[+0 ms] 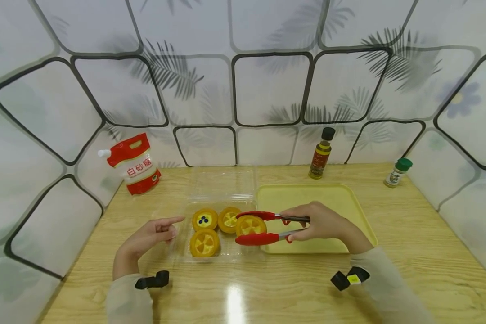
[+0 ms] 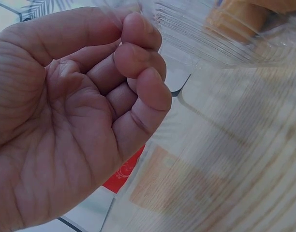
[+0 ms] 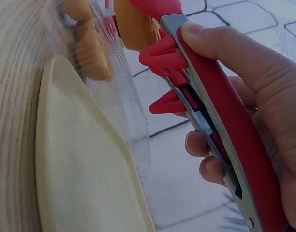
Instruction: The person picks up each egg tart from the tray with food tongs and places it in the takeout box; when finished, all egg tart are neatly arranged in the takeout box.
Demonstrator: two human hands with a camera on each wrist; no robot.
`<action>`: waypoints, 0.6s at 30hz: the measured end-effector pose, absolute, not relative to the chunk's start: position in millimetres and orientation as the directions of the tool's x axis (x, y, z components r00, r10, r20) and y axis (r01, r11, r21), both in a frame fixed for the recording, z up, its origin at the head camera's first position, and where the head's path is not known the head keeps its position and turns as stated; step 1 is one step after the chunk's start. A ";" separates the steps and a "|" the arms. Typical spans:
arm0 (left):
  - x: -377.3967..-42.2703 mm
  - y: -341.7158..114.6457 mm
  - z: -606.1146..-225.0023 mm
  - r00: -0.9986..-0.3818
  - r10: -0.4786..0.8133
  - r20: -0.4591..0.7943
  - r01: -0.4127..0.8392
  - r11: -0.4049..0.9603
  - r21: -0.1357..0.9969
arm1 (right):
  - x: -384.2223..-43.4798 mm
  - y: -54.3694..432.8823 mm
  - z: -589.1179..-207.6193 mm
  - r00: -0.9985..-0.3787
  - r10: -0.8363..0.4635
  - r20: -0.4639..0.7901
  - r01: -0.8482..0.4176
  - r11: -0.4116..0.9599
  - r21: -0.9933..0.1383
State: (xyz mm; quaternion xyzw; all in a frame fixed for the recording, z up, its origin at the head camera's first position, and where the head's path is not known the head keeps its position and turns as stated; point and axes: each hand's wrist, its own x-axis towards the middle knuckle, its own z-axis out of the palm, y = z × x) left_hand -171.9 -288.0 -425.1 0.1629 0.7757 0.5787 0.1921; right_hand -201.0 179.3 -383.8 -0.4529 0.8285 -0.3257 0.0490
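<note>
My right hand point(image 1: 317, 220) grips red-tipped tongs point(image 1: 263, 239), thumb along one handle in the right wrist view. Between the tong tips is a round yellow-topped tart point(image 1: 251, 225), raised over the right side of a clear plastic container point(image 1: 235, 249). Three more tarts lie inside: one dotted with dark berries point(image 1: 204, 219), another point(image 1: 229, 219) to its right, and a third point(image 1: 204, 243) in front. Beside the container's left edge is my left hand point(image 1: 147, 236), index finger extended towards it. The left wrist view shows its other fingers loosely bent, fingertips right at the clear plastic.
A pale yellow tray point(image 1: 360, 216) lies right of the container, whose clear lid point(image 1: 222, 182) is folded back. Behind stand a red-and-white sugar bag point(image 1: 135, 164), a black-capped bottle point(image 1: 320, 155) and a green-capped shaker point(image 1: 398, 173). Patterned walls point(image 1: 271, 90) enclose the table.
</note>
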 end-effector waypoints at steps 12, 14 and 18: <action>-173.9 -287.6 -426.0 -0.874 0.472 -0.113 0.030 0.285 0.958 | -213.3 156.8 -380.4 -0.538 -0.836 0.105 -0.737 0.407 -0.539; -173.3 -287.3 -424.9 -0.876 0.468 -0.116 0.026 0.285 0.958 | -214.8 154.3 -377.9 -0.537 -0.840 0.073 -0.735 0.424 -0.529; -171.7 -286.7 -423.6 -0.876 0.470 -0.112 0.027 0.279 0.960 | -216.9 149.9 -373.7 -0.521 -0.853 0.032 -0.749 0.439 -0.496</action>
